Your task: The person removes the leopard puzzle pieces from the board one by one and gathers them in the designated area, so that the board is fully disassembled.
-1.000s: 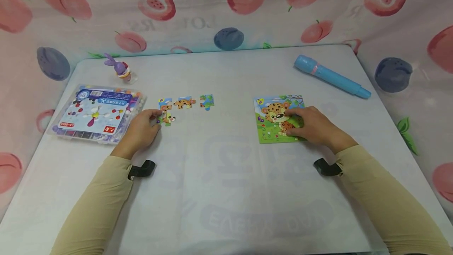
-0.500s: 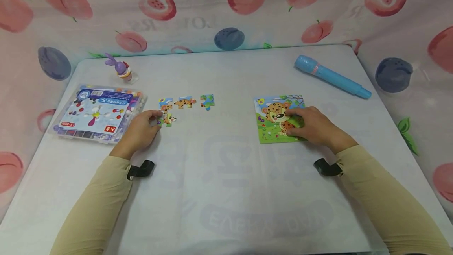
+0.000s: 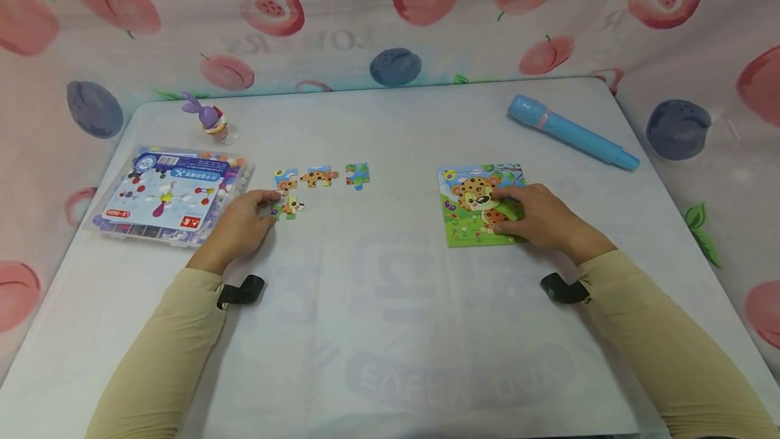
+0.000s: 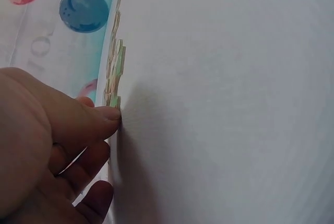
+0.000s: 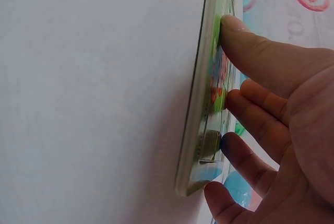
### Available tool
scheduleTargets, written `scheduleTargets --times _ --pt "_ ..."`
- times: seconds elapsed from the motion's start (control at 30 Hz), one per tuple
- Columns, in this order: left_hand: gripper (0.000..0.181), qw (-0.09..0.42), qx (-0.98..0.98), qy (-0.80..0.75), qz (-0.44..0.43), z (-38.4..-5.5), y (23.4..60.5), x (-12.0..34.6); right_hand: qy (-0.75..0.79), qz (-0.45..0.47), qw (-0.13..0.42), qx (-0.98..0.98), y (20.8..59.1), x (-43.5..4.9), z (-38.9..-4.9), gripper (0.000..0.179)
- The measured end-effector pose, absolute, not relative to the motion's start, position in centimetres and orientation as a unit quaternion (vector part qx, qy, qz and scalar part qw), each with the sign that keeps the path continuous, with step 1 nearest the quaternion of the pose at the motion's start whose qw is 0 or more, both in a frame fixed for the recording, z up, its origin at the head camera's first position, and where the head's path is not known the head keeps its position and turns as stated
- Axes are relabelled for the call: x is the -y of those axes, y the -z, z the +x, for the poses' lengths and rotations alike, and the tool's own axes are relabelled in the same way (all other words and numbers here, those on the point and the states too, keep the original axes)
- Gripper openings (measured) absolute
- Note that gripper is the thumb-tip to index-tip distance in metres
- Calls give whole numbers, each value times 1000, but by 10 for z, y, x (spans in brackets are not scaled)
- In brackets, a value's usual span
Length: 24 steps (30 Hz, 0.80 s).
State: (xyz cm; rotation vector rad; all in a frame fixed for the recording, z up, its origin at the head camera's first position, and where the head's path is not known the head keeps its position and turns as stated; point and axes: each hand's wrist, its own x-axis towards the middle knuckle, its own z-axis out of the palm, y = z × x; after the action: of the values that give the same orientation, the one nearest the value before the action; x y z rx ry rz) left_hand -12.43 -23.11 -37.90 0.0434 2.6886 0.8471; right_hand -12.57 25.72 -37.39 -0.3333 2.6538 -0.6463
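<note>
My left hand (image 3: 246,222) is at the left edge of a jigsaw puzzle piece (image 3: 291,206) printed with an animal's muzzle, pinching it between thumb and forefinger. In the left wrist view, the thumb tip meets the thin edge of the flat pieces (image 4: 119,62). Three more pieces lie just behind: a corner piece (image 3: 286,177), a spotted one (image 3: 319,177) and a blue-green one (image 3: 357,174). To the right, my right hand (image 3: 545,215) rests on a square leopard puzzle board (image 3: 460,232), thumb and fingertips spread over its face. Its palm hides the board's right side.
A clear plastic case (image 3: 164,195) with a molecule label stands left of my left hand. Behind it is a small purple rabbit figure (image 3: 210,118). A blue tube-shaped toy (image 3: 573,131) lies at the back right of the white tabletop (image 3: 390,303).
Almost nothing differs. My left forearm has shifted very slightly left, with the fingers still at the same piece. My right hand and the board stay in place.
</note>
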Motion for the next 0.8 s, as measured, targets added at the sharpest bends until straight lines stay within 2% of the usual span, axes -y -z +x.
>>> scheduleTargets --times 0.53,0.8 --pt "43 162 -942 -293 24 -126 379 232 231 -116 198 -946 374 -258 -125 67" --pt "47 154 -941 -297 43 -124 368 226 231 -110 200 -946 374 -257 -124 68"
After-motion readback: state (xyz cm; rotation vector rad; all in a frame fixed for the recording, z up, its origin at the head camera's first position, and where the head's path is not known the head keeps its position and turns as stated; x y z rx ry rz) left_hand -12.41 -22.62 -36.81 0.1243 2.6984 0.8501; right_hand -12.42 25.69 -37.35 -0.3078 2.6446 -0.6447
